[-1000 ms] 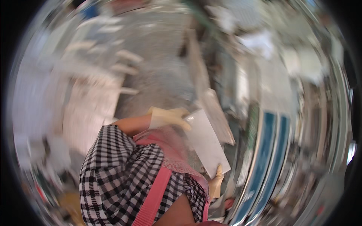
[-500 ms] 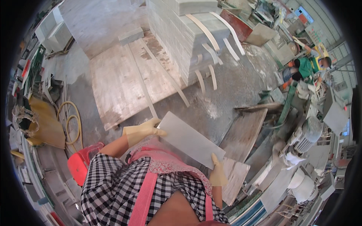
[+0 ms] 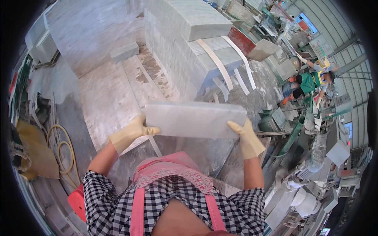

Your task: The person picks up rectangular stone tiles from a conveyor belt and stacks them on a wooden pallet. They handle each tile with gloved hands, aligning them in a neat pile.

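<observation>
Slab: grey stone slab [image 3: 195, 119], rectangular, flat and thin-edged, held level at chest height in front of the person, above the wet floor
Left hand: gloved left hand [image 3: 132, 133] clamped on the slab's left short end — thumb on top, fingers curled beneath
Right hand: gloved right hand [image 3: 248, 137] gripping the right short end, thumb lying over the top face, fingers out of sight below
Gloves: pale yellow, rubbery, on both hands
Handling (judged): stiff and heavy for its size; smooth face looks dusty or damp, so likely slippery; corners and edges could chip if knocked — a slab this thin may crack if dropped or flexed
Where to hold (judged): the two short ends, as now, palms under for support, weight shared evenly
Ahead: tall stack of stone blocks [image 3: 193, 43] with pale straps [image 3: 220, 63] hanging down its face
Floor: large flat stone sheet [image 3: 110, 98] on the left, a small block [image 3: 124, 52] resting on it
Left edge: coiled yellow hose [image 3: 63, 151]
Far right: another person in a green top [image 3: 309, 82], bent over, well apart
Clothing: checked shirt, pink apron [image 3: 173, 173]
</observation>
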A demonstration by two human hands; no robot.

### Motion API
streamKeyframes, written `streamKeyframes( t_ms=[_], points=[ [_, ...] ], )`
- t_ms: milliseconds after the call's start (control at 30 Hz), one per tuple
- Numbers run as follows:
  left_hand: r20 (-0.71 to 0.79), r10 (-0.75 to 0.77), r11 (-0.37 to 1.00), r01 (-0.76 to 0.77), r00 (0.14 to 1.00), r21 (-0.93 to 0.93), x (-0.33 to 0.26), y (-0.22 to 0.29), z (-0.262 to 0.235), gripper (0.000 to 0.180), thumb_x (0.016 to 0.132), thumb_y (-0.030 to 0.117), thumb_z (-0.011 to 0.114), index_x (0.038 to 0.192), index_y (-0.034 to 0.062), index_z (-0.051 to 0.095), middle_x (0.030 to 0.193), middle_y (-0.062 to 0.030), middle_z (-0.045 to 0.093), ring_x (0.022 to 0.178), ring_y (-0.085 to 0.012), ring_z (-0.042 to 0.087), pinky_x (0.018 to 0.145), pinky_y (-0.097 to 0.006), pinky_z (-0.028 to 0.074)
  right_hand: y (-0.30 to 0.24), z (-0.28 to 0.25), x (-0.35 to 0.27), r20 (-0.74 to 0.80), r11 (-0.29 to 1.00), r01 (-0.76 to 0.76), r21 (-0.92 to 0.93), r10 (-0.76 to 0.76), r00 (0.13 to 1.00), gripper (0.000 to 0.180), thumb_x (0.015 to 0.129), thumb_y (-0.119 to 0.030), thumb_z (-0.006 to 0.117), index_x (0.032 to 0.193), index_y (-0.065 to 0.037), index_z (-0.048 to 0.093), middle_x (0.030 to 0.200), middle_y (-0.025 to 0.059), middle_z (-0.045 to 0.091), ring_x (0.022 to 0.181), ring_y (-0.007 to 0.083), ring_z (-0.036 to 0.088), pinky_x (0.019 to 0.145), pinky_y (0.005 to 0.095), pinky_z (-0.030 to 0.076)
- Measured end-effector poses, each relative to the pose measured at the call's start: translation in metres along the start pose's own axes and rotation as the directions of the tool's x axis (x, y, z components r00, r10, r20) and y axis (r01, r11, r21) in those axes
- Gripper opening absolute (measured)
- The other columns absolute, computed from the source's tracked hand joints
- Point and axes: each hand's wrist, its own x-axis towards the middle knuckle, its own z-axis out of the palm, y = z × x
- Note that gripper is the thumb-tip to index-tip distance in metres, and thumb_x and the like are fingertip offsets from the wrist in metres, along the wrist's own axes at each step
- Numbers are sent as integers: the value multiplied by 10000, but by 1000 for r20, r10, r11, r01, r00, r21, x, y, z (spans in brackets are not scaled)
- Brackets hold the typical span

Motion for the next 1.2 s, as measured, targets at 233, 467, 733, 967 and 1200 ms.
streamKeyframes(
  t_ms=[233,467,733,967,1200],
  points=[
    [-346,131,892,41,929,449,131,52,-14,738,692,272,883,1229,-60,501,1127,-202,638,1049,-295,627,892,-371,507,-72,-55,179,182,960,234,-154,-206,962,713,693,-203,856,1293,4,532,1181,93,634,1095,188,589,937,342,477],
    [-613,144,962,33,777,269,283,87,5,560,696,153,864,1152,-11,583,1052,-142,674,984,-235,652,788,-326,533,-98,-116,382,302,901,337,-275,-252,920,728,623,-128,899,1245,15,548,1161,97,641,1069,185,598,911,335,490],
    [-661,305,831,148,686,537,366,110,10,525,693,79,816,1163,10,592,933,-124,700,843,-248,684,747,-322,543,-72,-127,507,419,894,408,-185,-304,856,655,618,-79,900,1193,-22,593,1112,11,633,1018,120,581,893,290,478],
    [-753,320,713,377,575,591,364,108,29,750,713,139,795,1362,62,428,1189,-173,639,1054,-312,639,898,-361,517,-50,-135,525,402,782,443,-439,-270,875,762,582,-187,925,1250,-51,584,1147,65,647,1046,168,602,909,316,482],
    [-652,-150,983,184,743,-16,366,135,28,708,767,148,761,1354,-19,401,1199,-132,604,1126,-205,567,957,-315,446,-57,-135,536,366,796,421,-435,-271,890,1012,541,-230,939,1400,-14,449,1309,217,575,1231,269,543,994,369,450]
  ],
)
